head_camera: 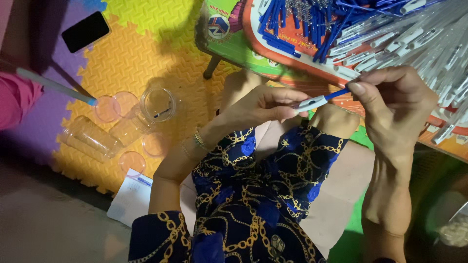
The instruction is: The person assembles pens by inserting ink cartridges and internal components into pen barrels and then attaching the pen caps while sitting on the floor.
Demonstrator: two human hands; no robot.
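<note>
Pen (pixel 312 103) held just below the tabletop (pixel 253 53), left hand (pixel 265 106) pinching its white barrel, right hand (pixel 395 104) gripping the blue end, perhaps a refill, clear cups (pixel 122 129) far left.

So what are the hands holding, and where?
A pen: left hand pinches its white barrel, right hand pinches the blue end.

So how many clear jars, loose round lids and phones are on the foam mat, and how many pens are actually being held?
clear jars: 3
round lids: 4
phone: 1
held pen: 1
Total: 9
</note>
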